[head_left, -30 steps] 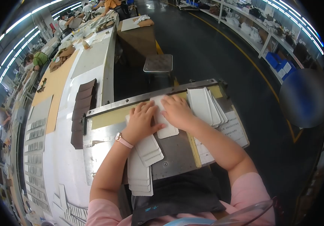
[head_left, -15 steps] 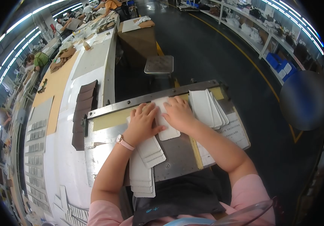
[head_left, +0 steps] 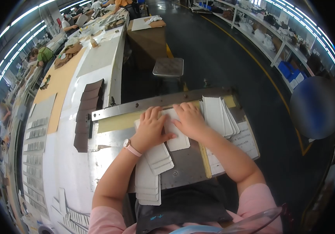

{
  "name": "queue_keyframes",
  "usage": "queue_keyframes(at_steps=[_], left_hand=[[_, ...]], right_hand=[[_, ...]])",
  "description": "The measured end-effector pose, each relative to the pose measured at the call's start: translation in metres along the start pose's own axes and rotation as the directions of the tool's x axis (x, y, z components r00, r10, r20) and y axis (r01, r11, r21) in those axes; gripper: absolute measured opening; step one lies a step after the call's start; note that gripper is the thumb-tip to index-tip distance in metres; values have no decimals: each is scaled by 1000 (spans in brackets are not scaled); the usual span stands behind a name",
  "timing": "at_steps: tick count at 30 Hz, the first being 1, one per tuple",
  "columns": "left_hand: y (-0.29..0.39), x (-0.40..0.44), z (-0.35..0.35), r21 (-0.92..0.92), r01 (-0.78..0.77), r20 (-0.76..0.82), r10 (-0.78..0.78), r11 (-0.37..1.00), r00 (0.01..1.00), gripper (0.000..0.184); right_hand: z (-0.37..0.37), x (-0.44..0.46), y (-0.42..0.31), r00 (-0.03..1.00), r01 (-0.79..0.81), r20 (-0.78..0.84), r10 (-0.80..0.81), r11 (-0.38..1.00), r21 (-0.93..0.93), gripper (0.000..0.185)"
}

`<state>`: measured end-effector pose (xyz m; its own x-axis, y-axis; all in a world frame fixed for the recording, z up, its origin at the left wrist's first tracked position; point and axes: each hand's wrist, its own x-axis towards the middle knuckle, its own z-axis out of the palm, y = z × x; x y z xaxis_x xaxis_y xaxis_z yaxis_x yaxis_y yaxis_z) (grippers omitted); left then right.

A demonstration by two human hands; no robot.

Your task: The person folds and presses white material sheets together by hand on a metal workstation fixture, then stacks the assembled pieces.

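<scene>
A pale rectangular card-like piece (head_left: 179,143) lies on the metal work plate (head_left: 189,167), its upper end against the straight bar (head_left: 144,104) at the back. My left hand (head_left: 152,128) rests flat on its left part, fingers pointing to the bar and thumb stretched across the piece. From the other side, my right hand (head_left: 190,120) lies with fingers spread on its upper right edge. Beneath and below my left hand is a fanned stack of similar pale pieces (head_left: 160,163). More pale pieces (head_left: 216,117) are fanned out right of my right hand.
A printed sheet (head_left: 235,150) lies at the plate's right. Overlapping brown pieces (head_left: 88,115) lie on the long white table (head_left: 68,156) at left, with rows of grey strips (head_left: 37,134) beyond. A stool (head_left: 168,66) stands ahead. People work at far left.
The camera view has shifted slightly, so the plate and table appear a little turned. Both hands stay on the pale piece, with little visible movement over the plate.
</scene>
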<state>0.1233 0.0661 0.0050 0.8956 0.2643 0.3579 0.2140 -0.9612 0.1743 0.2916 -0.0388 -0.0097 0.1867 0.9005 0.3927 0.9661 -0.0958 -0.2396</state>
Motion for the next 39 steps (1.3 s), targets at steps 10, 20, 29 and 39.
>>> queue_keyframes(at_steps=[10, 20, 29, 39], left_hand=[[-2, -2, 6, 48, 10, 29, -11, 999, 1000, 55], [-54, -18, -20, -157, 471, 72, -466, 868, 882, 25], [-29, -3, -23, -456, 330, -136, -432, 826, 891, 16], [-19, -2, -9, -844, 488, 535, -271, -224, 800, 57]], right_hand=[[-14, -7, -14, 986, -125, 93, 140, 980, -153, 61], [-73, -12, 25, 936, -327, 94, 340, 936, -128, 53], [-39, -12, -24, 986, -112, 164, 8, 764, 636, 43], [-19, 0, -18, 953, -251, 197, 232, 236, 939, 27]])
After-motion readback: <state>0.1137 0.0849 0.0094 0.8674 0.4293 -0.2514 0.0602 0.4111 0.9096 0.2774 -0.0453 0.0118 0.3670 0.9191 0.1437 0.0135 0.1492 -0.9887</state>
